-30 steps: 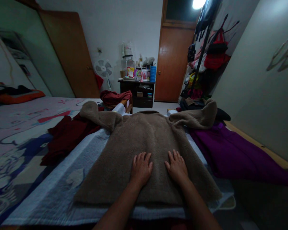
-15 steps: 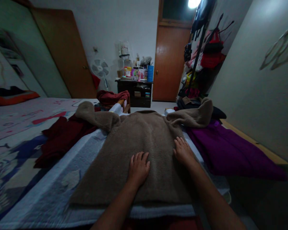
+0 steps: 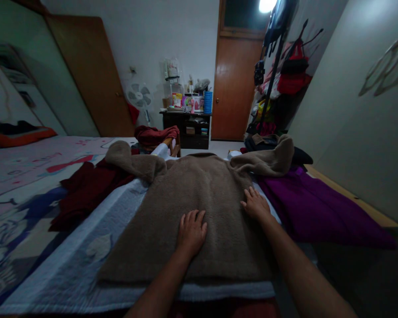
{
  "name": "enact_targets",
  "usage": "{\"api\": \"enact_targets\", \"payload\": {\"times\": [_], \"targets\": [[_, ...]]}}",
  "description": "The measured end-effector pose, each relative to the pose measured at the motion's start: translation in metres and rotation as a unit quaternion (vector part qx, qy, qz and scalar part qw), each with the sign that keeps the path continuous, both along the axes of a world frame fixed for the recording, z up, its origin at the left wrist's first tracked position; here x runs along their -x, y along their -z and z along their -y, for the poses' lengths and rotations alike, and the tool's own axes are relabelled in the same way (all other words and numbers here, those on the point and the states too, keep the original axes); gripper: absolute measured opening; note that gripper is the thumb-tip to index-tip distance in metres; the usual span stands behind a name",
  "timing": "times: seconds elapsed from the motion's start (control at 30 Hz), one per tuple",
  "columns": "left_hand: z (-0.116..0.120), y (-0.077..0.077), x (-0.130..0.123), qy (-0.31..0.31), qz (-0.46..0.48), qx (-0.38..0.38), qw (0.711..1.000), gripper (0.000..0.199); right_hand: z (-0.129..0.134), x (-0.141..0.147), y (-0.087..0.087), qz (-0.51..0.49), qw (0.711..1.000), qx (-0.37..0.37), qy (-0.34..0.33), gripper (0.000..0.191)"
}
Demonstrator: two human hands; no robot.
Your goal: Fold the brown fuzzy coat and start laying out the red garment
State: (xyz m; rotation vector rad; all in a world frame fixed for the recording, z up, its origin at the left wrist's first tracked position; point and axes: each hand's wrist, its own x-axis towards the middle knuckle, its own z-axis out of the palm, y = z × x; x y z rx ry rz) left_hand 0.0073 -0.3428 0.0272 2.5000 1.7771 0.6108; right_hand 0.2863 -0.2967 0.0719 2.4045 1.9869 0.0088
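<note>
A brown fleecy long-sleeved top (image 3: 159, 238) lies spread out in front of me, hem toward me and collar at the far end. Its sleeves stretch out to both sides over other clothes. My left hand (image 3: 192, 230) rests flat on the middle of the top, fingers extended. Near the right side edge of the garment, my right hand (image 3: 256, 204) lies with its fingers spread on the cloth. Neither hand grasps anything. Under the top is a pale blue quilted cover (image 3: 99, 247).
To the left, dark red clothing (image 3: 89, 190) lies on a patterned bedspread (image 3: 26, 176). A folded purple garment (image 3: 325, 212) lies on the right. Farther off stand a dark cabinet (image 3: 185, 132), a white fan (image 3: 139, 95) and a wooden door (image 3: 235, 84).
My right hand has shifted slightly outward and up, toward the right side edge of the top. My left hand and the garment stay in place.
</note>
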Motion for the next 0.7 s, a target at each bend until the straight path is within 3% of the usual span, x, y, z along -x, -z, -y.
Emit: {"api": "enact_targets", "payload": {"times": [0.17, 0.43, 0.7], "targets": [[0.000, -0.001, 0.000, -0.001, 0.000, 0.001, 1.000, 0.040, 0.008, 0.000, 0.000, 0.021, 1.000, 0.005, -0.001, 0.062], [0.001, -0.003, 0.000, 0.000, -0.003, 0.000, 1.000, 0.039, 0.045, -0.002, 0.012, 0.042, 0.998, -0.033, -0.024, 0.064], [0.002, -0.004, 0.001, 0.001, 0.000, -0.002, 1.000, 0.040, 0.080, -0.005, 0.013, 0.034, 0.997, -0.052, -0.037, 0.064]]}}
